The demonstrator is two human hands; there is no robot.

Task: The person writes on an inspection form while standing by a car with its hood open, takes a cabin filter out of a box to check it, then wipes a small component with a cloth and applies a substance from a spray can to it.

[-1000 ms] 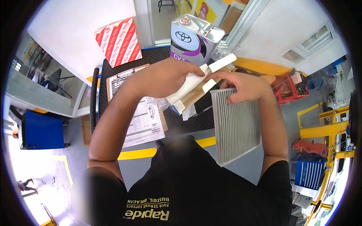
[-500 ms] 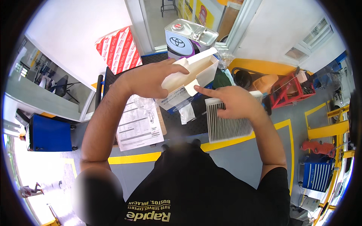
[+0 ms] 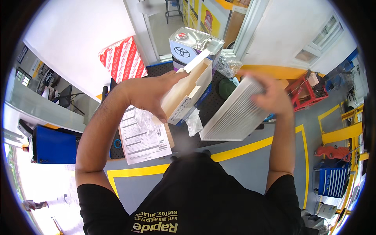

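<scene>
My left hand [image 3: 149, 95] grips an open, narrow cardboard box [image 3: 185, 106] by its left end, thumb on the near side and fingers toward the far side. The box's flaps stand up, and its pale inside shows no contents. To its right, my right hand [image 3: 274, 96], slightly blurred, holds a white pleated air filter [image 3: 235, 113] by its right edge. The filter is tilted and apart from the box. Crumpled clear plastic [image 3: 145, 119] and a printed form [image 3: 143, 141] lie below my left hand.
A large metal can [image 3: 182, 51] stands behind the box, with clear plastic wrap [image 3: 229, 64] beside it. At the back left is a red-and-white striped box [image 3: 123, 58]. A dark perforated tabletop [image 3: 158, 69] lies underneath. A red crate [image 3: 309, 96] stands off to the right.
My right index finger has left the box's flap. The right hand has moved right and up, tilting the filter. The box has turned steeper in my left hand and shifted slightly left.
</scene>
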